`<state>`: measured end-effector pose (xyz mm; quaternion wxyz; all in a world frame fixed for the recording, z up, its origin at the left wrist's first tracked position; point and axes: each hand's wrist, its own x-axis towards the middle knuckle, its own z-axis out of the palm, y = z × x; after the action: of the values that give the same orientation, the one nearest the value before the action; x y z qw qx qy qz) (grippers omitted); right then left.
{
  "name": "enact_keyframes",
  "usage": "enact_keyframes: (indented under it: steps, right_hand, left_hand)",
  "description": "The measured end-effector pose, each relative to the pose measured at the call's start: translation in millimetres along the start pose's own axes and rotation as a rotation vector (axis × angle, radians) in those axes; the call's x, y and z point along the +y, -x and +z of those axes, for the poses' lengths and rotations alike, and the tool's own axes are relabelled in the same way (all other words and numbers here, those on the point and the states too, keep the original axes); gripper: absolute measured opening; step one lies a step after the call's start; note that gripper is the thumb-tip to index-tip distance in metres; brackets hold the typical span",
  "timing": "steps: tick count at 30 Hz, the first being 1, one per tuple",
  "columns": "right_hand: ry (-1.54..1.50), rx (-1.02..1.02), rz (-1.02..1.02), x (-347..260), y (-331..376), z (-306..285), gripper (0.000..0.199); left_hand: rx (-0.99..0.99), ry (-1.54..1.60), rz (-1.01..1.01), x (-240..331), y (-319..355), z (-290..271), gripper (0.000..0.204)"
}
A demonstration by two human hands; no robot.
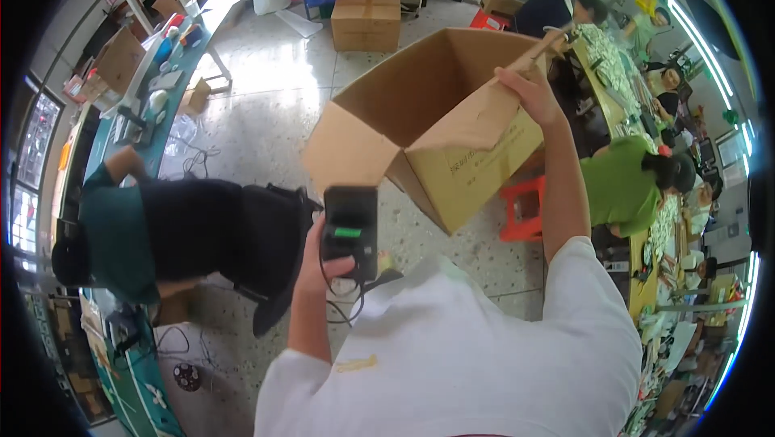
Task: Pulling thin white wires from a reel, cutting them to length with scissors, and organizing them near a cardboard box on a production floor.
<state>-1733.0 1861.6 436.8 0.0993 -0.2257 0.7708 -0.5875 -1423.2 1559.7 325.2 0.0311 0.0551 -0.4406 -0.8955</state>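
In my left hand (313,258) is a black handheld device (350,223) with a small green lit display. My thumb lies across its lower part, and a thin black cable (343,312) loops down from it. My right hand (529,91) is closed on the upper edge of a large open cardboard box (476,170), on the right side. The box is tilted, with its mouth open and one flap (355,146) hanging out toward the device. Its inside looks bare where it shows. Whether the box touches the floor I cannot tell.
On the left a person in dark clothes (202,227) bends at a teal workbench (182,81). A red stool (525,209) stands beyond the box. Several people sit along a cluttered long table (601,86) on the right, one in a green shirt (626,182). A closed carton (366,23) is at the back.
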Motion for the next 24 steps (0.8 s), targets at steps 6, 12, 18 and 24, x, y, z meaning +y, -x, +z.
enact_keyframes:
  steps: [6,12,18,24]
  right_hand:
    - [0.096,-0.19,-0.104,-25.1,-178.9,51.4,0.028]
    - [-0.039,-0.26,-0.188,-7.6,-373.9,81.7,0.04]
    - [-0.457,-0.422,-0.117,4.5,-597.1,118.7,0.023]
    - [-0.653,-0.637,-0.084,11.8,-795.8,174.8,0.01]
  left_hand:
    - [-0.183,0.225,-0.305,18.8,-257.6,-58.1,0.05]
    - [-0.245,0.221,-0.262,11.7,-388.7,-96.4,0.075]
    - [-0.214,0.209,-0.006,94.0,-515.9,-98.5,0.106]
    - [-0.426,-0.594,0.147,204.2,-649.2,-146.7,0.091]
